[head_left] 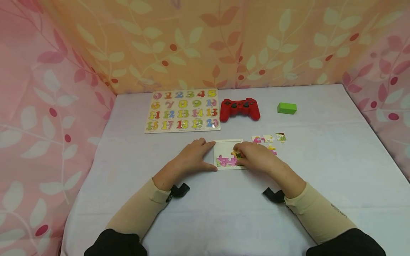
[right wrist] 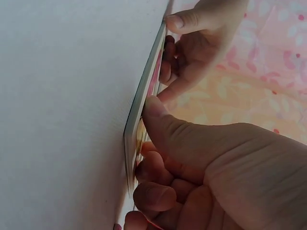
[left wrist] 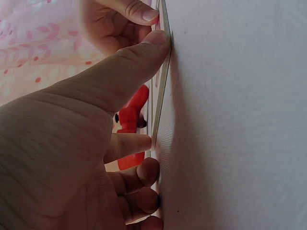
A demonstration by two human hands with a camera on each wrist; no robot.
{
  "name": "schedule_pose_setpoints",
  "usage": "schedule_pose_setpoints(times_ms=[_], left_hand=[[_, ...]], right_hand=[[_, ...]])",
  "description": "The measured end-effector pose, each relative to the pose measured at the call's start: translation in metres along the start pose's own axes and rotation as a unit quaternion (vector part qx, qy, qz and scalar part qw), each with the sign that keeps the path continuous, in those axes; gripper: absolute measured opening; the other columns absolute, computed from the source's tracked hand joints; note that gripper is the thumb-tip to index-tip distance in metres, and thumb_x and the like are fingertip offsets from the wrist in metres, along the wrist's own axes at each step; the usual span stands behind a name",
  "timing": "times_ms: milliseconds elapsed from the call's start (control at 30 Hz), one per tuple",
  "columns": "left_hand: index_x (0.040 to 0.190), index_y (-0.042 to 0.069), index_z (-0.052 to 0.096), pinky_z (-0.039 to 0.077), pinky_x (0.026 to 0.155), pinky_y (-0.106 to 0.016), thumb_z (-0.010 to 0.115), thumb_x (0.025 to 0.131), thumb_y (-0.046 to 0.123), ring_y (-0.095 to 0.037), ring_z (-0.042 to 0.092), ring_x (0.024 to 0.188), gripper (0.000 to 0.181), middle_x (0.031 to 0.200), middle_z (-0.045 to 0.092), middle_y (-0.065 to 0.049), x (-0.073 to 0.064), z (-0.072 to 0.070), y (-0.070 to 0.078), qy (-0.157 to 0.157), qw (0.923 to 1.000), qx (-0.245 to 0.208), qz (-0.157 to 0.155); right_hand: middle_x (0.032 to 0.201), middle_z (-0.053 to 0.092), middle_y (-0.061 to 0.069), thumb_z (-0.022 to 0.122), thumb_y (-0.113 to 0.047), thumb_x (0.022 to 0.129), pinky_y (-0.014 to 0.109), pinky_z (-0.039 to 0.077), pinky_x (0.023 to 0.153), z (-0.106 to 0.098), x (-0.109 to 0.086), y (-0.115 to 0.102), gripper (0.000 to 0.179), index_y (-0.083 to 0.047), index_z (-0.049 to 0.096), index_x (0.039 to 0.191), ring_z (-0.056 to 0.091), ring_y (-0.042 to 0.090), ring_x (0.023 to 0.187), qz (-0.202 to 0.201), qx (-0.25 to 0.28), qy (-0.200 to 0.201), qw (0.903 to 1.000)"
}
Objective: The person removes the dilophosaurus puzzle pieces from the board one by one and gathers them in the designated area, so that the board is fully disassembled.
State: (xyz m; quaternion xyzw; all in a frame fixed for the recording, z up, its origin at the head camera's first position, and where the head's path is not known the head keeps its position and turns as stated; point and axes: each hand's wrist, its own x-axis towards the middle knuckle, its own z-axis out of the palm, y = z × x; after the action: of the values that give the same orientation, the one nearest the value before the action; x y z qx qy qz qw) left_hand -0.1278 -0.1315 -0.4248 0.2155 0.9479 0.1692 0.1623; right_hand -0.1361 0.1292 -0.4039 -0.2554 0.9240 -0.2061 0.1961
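Note:
A shallow white puzzle tray [head_left: 224, 145] lies on the table, with pink jigsaw pieces [head_left: 224, 161] along its lower side. My left hand [head_left: 192, 156] rests against the tray's left edge, its thumb at the near corner and forefinger at the far corner. My right hand [head_left: 261, 156] is over the tray's right part, its thumb and fingers pinching a yellow and dark puzzle piece [head_left: 237, 154] that they partly cover. In the right wrist view the thumb [right wrist: 156, 108] sits at the tray's rim, the other fingers curled. Several loose puzzle pieces [head_left: 269, 138] lie beyond the right hand.
A wooden number board [head_left: 182, 111] lies at the back left. Right of it is a red game controller [head_left: 240, 109], and farther right a green block [head_left: 287, 108]. White cloth covers the table [head_left: 336, 160]; patterned curtains [head_left: 224, 42] stand behind and at both sides.

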Motion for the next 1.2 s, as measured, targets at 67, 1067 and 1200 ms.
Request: schedule_pose_setpoints(times_ms=[67,1067,1200], left_hand=[[0.157,0.019,0.044,0.045,0.085,-0.029,0.083,0.076,0.064,-0.014,0.048,0.102,0.101,0.119,0.053,0.0,0.0,0.0,0.0,0.0,1.0,0.002,0.0],[0.157,0.018,0.045,0.045,0.084,-0.029,0.083,0.076,0.064,-0.014,0.049,0.1,0.101,0.117,0.053,0.0,0.0,0.0,0.0,0.003,1.0,0.002,0.004],[0.157,0.018,0.045,0.045,0.085,-0.03,0.083,0.076,0.063,-0.015,0.048,0.101,0.1,0.118,0.053,0.0,0.0,0.0,0.0,0.003,1.0,0.002,0.004]], right_hand=[[0.085,0.055,0.002,0.081,-0.023,0.091,0.036,0.045,0.071,0.001,0.001,0.001,0.048,-0.004,0.062,0.131,0.053,0.019,0.081,0.005,0.013,-0.001,0.9999],[0.08,0.051,0.002,0.082,-0.018,0.089,0.035,0.041,0.068,0.008,0.007,0.011,0.036,-0.014,0.06,0.116,0.051,0.018,0.076,-0.01,0.062,0.009,0.998],[0.079,0.051,0.001,0.084,-0.021,0.087,0.035,0.04,0.066,0.007,0.007,0.011,0.036,-0.015,0.06,0.114,0.05,0.018,0.074,-0.007,0.058,0.012,0.9982]])
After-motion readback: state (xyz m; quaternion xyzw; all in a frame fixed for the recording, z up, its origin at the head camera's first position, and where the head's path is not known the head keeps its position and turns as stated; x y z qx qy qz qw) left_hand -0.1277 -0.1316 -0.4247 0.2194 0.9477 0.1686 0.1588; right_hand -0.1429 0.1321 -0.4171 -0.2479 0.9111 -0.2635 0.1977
